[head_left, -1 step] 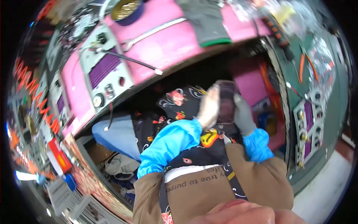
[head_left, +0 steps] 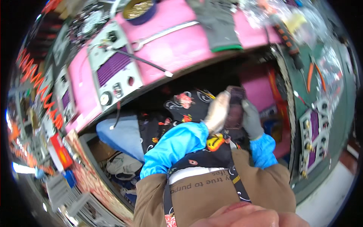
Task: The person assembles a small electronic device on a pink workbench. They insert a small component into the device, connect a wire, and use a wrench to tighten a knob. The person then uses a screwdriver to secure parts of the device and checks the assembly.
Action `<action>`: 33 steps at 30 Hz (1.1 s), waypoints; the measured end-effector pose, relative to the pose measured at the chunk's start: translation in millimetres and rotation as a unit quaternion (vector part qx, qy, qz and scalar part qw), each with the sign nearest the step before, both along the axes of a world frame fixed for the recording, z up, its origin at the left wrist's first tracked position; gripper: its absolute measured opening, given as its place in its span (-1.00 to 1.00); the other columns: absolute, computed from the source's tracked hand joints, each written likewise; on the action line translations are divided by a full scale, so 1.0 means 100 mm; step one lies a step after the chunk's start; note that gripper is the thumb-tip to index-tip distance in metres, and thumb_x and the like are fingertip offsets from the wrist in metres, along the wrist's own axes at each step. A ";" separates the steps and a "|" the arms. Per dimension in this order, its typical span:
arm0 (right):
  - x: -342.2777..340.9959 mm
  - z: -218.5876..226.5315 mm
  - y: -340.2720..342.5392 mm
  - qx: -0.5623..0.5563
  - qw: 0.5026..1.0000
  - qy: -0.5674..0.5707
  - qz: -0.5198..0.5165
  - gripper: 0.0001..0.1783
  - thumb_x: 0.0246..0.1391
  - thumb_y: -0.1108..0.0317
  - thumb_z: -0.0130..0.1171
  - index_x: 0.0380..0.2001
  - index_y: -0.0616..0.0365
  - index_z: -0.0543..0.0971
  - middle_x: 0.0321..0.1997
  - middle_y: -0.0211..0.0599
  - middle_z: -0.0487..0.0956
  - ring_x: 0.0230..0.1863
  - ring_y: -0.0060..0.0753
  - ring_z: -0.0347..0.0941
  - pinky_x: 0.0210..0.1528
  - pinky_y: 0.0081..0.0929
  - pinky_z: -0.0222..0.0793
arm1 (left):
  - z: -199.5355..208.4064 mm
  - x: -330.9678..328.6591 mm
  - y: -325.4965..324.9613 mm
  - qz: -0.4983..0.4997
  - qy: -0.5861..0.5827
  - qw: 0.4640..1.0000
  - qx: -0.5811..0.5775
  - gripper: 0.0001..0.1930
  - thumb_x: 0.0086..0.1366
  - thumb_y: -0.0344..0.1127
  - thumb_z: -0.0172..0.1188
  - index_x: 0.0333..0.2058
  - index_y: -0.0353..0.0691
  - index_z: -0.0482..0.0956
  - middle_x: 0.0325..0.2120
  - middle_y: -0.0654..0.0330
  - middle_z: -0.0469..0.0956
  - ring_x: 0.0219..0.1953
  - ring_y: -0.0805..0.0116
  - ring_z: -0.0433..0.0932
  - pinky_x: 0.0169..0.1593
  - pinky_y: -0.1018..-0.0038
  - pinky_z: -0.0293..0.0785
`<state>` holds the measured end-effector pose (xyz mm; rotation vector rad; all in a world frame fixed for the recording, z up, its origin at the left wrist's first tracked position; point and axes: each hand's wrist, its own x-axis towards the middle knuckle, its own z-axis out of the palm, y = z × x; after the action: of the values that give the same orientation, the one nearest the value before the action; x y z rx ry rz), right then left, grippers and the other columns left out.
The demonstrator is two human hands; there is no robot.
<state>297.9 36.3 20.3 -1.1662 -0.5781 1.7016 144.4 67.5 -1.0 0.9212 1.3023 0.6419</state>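
Note:
Between my hands, above my lap, is a dark smartphone (head_left: 235,109), held upright in the open drawer space of the bench. My bare left hand (head_left: 217,113) grips its left edge, the fingers blurred and pressed together. Along the phone's right edge lies my right hand (head_left: 252,120), in a grey glove, closed against it. The phone's screen looks dark, and nothing on it can be made out. Blue sleeve covers reach over both forearms, and a black flowered apron (head_left: 184,104) lies beneath the hands.
On the pink bench top (head_left: 166,51) are a grey panel with purple slats (head_left: 113,68), a wrench (head_left: 166,34), a grey glove (head_left: 219,30) and a bowl of small brass parts (head_left: 139,9). At right lie an orange-handled screwdriver (head_left: 287,39), pliers (head_left: 311,77) and another panel (head_left: 314,132).
The whole view has shifted slightly, so the bench and its things appear further right and a little lower. Both hands keep the phone between them.

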 end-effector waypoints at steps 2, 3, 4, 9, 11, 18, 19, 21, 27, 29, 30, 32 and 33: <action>0.43 -0.39 0.04 0.028 0.995 -0.100 -0.013 -0.64 0.33 0.24 -0.07 0.02 0.22 0.52 0.00 -0.34 0.54 0.04 -0.49 0.41 0.17 -0.45 0.29 | 0.03 0.01 -0.07 0.036 -0.136 0.986 -0.087 -0.50 0.48 -0.15 -0.01 0.26 -0.32 0.28 -0.03 0.11 0.53 -0.20 0.50 0.49 -0.11 0.51 0.50; 0.68 -0.61 0.13 0.027 0.970 -0.242 -0.023 -0.67 0.32 0.23 -0.04 -0.04 0.23 0.53 -0.06 -0.39 0.54 -0.02 -0.53 0.39 0.12 -0.47 0.31 | 0.13 -0.04 -0.08 0.049 -0.119 0.989 -0.071 -0.47 0.47 -0.14 0.03 0.28 -0.32 0.26 -0.04 0.13 0.53 -0.21 0.46 0.49 -0.09 0.50 0.50; 0.99 -1.01 0.19 0.017 0.953 -0.293 -0.070 -0.67 0.32 0.22 -0.02 -0.06 0.23 0.54 -0.09 -0.42 0.52 -0.07 -0.54 0.39 0.04 -0.47 0.34 | 0.17 -0.15 -0.08 0.023 -0.102 0.993 -0.059 -0.46 0.44 -0.15 0.08 0.27 -0.32 0.28 -0.03 0.14 0.53 -0.18 0.45 0.51 -0.06 0.51 0.49; 2.36 -2.73 0.48 0.023 0.839 -0.542 -0.050 -0.63 0.21 0.29 -0.04 -0.06 0.33 0.56 -0.17 -0.05 0.63 -0.17 -0.25 0.55 -0.07 -0.31 0.43 | 1.17 -0.55 0.26 -0.111 0.066 0.962 0.240 -0.67 0.27 -0.29 0.28 -0.02 -0.26 0.56 -0.17 0.09 0.61 -0.21 0.31 0.62 -0.11 0.43 0.54; 2.41 -2.70 0.52 0.004 0.761 -0.649 0.007 -0.62 0.20 0.28 -0.04 -0.07 0.33 0.56 -0.15 0.04 0.63 -0.15 -0.03 0.56 -0.06 -0.20 0.45 | 1.46 -0.62 0.53 -0.070 0.179 0.871 0.453 -0.69 0.19 -0.31 0.34 -0.11 -0.24 0.58 -0.20 0.08 0.60 -0.27 0.20 0.63 -0.16 0.38 0.55; 0.44 -0.15 0.89 0.275 0.727 -0.630 -0.014 -0.62 0.18 0.32 0.15 0.07 0.13 0.52 -0.03 -0.11 0.54 0.03 -0.10 0.46 0.06 -0.25 0.38 | 1.54 -0.50 1.18 0.044 0.354 0.793 0.494 -0.67 0.08 -0.38 0.35 -0.13 -0.14 0.56 -0.34 0.12 0.52 -0.35 0.12 0.58 -0.28 0.30 0.54; 0.12 0.39 0.88 0.308 0.699 -0.643 -0.047 -0.60 0.13 0.33 0.21 0.05 0.15 0.55 -0.02 -0.12 0.54 0.03 -0.09 0.46 0.07 -0.23 0.37 | 1.49 -0.50 1.21 0.041 0.364 0.779 0.508 -0.67 0.07 -0.41 0.33 -0.14 -0.14 0.56 -0.35 0.13 0.52 -0.35 0.13 0.58 -0.30 0.30 0.54; -0.18 1.15 0.98 0.419 0.602 -0.673 -0.098 -0.50 0.00 0.30 0.31 0.06 0.15 0.54 0.03 -0.14 0.51 0.06 -0.04 0.42 0.09 -0.15 0.35 | 1.50 -0.47 1.22 0.040 0.347 0.755 0.555 -0.66 -0.02 -0.54 0.26 -0.20 -0.14 0.57 -0.37 0.14 0.50 -0.37 0.11 0.57 -0.33 0.30 0.54; -0.46 1.49 1.18 0.471 0.544 -0.693 0.036 -0.36 -0.26 0.38 0.32 0.05 0.07 0.54 -0.10 -0.27 0.50 -0.03 -0.09 0.42 0.01 -0.21 0.33 | 1.40 -0.53 0.71 0.065 0.247 0.767 0.589 -0.62 -0.12 -0.66 0.30 -0.27 -0.19 0.52 -0.40 0.14 0.46 -0.38 0.17 0.52 -0.35 0.36 0.52; -0.56 1.43 1.08 0.470 0.560 -0.682 0.026 -0.43 -0.25 0.39 0.31 -0.02 0.10 0.58 -0.14 -0.27 0.52 -0.07 -0.09 0.45 -0.02 -0.21 0.34 | 1.32 -0.45 0.60 0.133 0.179 0.871 0.438 -0.55 -0.13 -0.73 0.31 -0.24 -0.23 0.44 -0.36 0.13 0.47 -0.34 0.29 0.53 -0.37 0.43 0.50; -0.61 1.44 1.02 0.490 0.546 -0.679 0.011 -0.45 -0.25 0.38 0.31 -0.03 0.11 0.58 -0.14 -0.25 0.52 -0.07 -0.09 0.45 -0.02 -0.20 0.35 | 1.20 -0.38 0.62 0.188 0.146 0.882 0.407 -0.66 0.01 -0.56 0.33 -0.24 -0.25 0.42 -0.45 0.15 0.48 -0.47 0.35 0.53 -0.48 0.50 0.46; -0.67 1.49 0.90 0.532 0.519 -0.669 -0.022 -0.47 -0.25 0.37 0.32 -0.07 0.13 0.59 -0.13 -0.22 0.53 -0.06 -0.09 0.46 -0.03 -0.18 0.36 | 1.27 -0.39 0.59 0.176 -0.218 0.960 0.012 -0.76 0.26 -0.21 0.24 -0.30 -0.26 0.45 -0.60 0.18 0.46 -0.66 0.40 0.47 -0.63 0.51 0.38; -0.68 1.49 0.83 0.511 0.527 -0.677 -0.047 -0.49 -0.23 0.35 0.34 -0.09 0.16 0.59 -0.12 -0.16 0.53 -0.07 -0.06 0.47 -0.04 -0.13 0.38 | 1.09 -0.37 0.63 0.150 -0.246 0.954 -0.082 -0.52 0.37 0.12 0.03 -0.33 -0.27 0.49 -0.71 0.19 0.43 -0.79 0.39 0.39 -0.73 0.49 0.30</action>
<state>229.8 119.6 169.1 -1.2575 -2.0107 -0.2558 107.8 130.1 108.0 0.3883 1.0286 0.9177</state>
